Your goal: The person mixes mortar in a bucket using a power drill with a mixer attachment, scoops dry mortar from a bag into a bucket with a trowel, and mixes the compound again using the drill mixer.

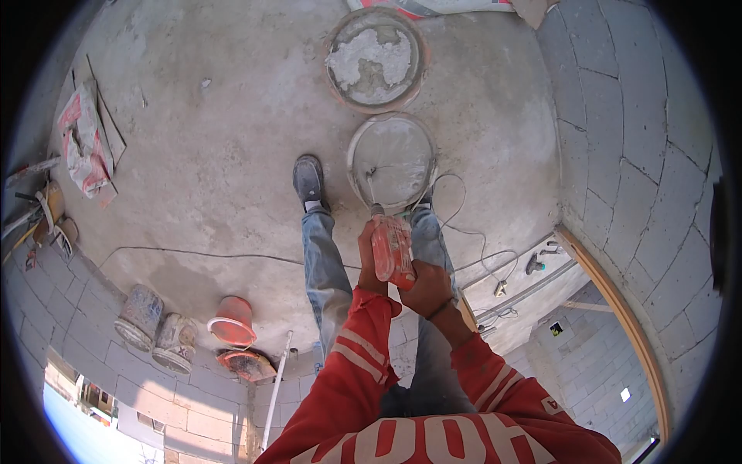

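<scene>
A red power drill (393,251), dusted with grey, is held in front of me with its chuck pointing at the round tub (353,158) between my feet. From the chuck a thin mixing rod (372,184) runs into the wet grey mix (398,151); its lower end is hidden there. My left hand (368,259) is closed along the drill's left side near the front. Around the rear handle, my right hand (430,289) is wrapped. Just beyond stands a second tub (334,81) with pale powder heaped on grey material.
A cable (232,254) crosses the concrete floor, and another loops (464,197) right of the tub. Buckets (139,313) and a red pail (232,319) stand along the wall. A torn bag (85,143) lies left; a wooden frame (618,309) borders the right opening.
</scene>
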Demonstrator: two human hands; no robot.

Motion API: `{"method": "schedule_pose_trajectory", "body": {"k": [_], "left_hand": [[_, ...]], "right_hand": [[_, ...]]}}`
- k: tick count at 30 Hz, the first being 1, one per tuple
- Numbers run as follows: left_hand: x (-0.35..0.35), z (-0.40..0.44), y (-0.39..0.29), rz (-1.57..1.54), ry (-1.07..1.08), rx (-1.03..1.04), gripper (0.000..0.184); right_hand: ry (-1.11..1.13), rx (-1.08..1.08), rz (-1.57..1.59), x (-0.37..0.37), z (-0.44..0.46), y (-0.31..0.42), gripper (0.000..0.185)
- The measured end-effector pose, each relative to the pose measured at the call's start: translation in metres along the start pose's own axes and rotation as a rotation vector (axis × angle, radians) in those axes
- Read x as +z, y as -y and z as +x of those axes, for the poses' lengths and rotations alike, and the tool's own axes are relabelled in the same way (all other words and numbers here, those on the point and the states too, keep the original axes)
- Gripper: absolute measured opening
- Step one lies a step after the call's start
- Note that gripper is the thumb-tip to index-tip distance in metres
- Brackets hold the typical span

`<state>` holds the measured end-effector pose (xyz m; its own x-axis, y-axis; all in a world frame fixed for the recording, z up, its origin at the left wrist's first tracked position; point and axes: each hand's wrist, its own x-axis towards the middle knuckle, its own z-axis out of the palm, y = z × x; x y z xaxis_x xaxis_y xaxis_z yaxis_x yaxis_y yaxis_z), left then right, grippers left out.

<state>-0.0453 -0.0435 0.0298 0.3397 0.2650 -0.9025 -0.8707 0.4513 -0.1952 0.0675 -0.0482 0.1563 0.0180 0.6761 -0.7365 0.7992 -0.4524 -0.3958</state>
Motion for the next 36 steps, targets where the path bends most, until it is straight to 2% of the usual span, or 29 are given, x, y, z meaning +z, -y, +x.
{"method": "schedule_pose_trajectory", "body": {"k": [8, 14, 17, 20, 23, 36], "left_hand": [[-0.018, 0.005, 0.011, 0.065, -0.004, -0.009, 0.054], [-0.006, -0.003, 0.006, 0.116, 0.013, -0.093, 0.055], [-0.018, 0.009, 0.016, 0.101, -0.046, -0.003, 0.056], [-0.011, 0.003, 0.010, 0.146, 0.003, -0.065, 0.056], [-0.005, 0.001, 0.012, 0.128, -0.021, -0.009, 0.056], [-0.007, 0.005, 0.007, 0.123, 0.028, -0.087, 0.055]], "right_hand": [[-0.039, 0.006, 0.034, 0.009, -0.010, -0.016, 0.023], [-0.060, -0.013, 0.018, 0.007, -0.011, -0.017, 0.022], [-0.068, -0.003, 0.038, 0.005, -0.012, -0.015, 0.022], [-0.072, 0.007, 0.036, 0.005, -0.012, -0.017, 0.022], [-0.075, -0.006, 0.031, 0.005, -0.011, -0.020, 0.022], [-0.061, 0.020, 0.047, 0.001, -0.008, -0.014, 0.022]]}}
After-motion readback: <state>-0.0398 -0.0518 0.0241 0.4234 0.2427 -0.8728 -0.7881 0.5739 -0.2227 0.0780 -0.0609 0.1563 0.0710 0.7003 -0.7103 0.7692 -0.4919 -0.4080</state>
